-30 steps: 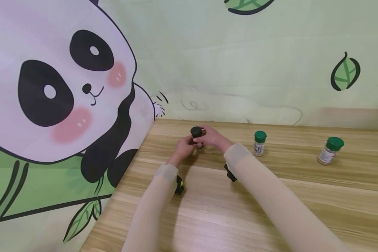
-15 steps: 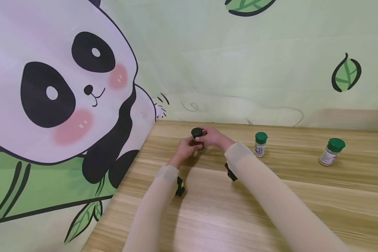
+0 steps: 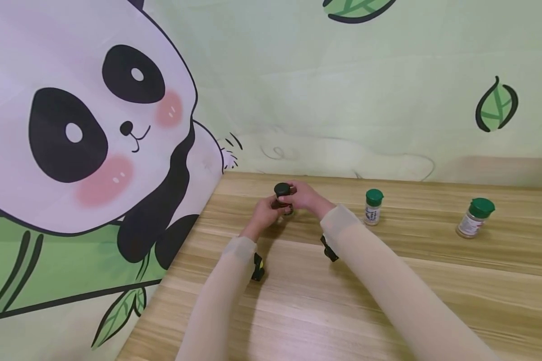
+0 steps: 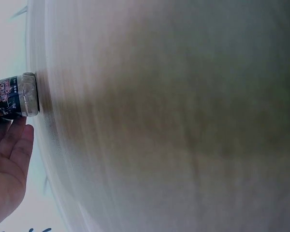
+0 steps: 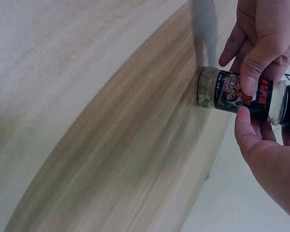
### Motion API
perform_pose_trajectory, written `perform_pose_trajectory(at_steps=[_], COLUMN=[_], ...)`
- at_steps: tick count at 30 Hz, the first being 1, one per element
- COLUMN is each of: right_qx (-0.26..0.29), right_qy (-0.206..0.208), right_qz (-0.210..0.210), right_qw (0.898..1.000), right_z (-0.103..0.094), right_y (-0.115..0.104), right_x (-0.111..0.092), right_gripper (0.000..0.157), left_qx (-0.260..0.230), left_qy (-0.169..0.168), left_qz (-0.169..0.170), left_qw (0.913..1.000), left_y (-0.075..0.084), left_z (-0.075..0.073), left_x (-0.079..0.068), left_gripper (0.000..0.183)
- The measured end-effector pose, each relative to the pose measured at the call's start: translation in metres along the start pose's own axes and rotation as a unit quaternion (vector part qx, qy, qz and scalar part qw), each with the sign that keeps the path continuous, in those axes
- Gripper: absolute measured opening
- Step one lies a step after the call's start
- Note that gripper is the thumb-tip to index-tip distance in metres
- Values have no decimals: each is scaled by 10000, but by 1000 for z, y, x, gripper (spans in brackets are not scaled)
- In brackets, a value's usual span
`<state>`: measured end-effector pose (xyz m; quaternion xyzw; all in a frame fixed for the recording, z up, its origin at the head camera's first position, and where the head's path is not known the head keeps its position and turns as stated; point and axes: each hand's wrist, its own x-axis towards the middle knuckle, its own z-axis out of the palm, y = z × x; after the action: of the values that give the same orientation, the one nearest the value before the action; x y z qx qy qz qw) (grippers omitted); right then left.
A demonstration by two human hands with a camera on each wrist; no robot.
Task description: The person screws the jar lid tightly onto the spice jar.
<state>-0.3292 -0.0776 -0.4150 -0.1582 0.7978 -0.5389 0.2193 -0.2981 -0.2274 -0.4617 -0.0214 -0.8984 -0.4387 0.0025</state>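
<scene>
A small spice bottle (image 5: pixel 225 92) with a black label and red lettering is upright near the back of the wooden table. My left hand (image 3: pixel 265 213) grips its body from the left, the thumb lying across the label. From the right, my right hand (image 3: pixel 304 195) holds it higher up, fingers around the neck just below and beside the black cap (image 3: pixel 282 189). The bottle's clear base shows right at the table surface in the left wrist view. Both hands hide part of the label.
Two green-capped spice bottles stand to the right, a nearer one (image 3: pixel 373 208) and one farther right (image 3: pixel 475 218). A panda-print backdrop (image 3: pixel 298 90) rises along the table's back and left edges. Black wrist devices show under both sleeves.
The scene shifts slightly in the head view between the first and second frames. Both hands keep their hold on the bottle, with hardly any visible movement.
</scene>
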Motion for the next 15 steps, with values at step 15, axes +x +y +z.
perform_pose_trajectory(at_steps=[15], right_qx=[307], right_qy=[607], right_qz=[9], right_qw=[9977], right_z=[10], right_y=[2], right_x=[-6], right_gripper=[59], left_qx=[35], left_qy=[18], left_qz=[-6], left_qw=[10000], left_y=[1], left_z=[0], left_x=[-1], left_gripper=[41])
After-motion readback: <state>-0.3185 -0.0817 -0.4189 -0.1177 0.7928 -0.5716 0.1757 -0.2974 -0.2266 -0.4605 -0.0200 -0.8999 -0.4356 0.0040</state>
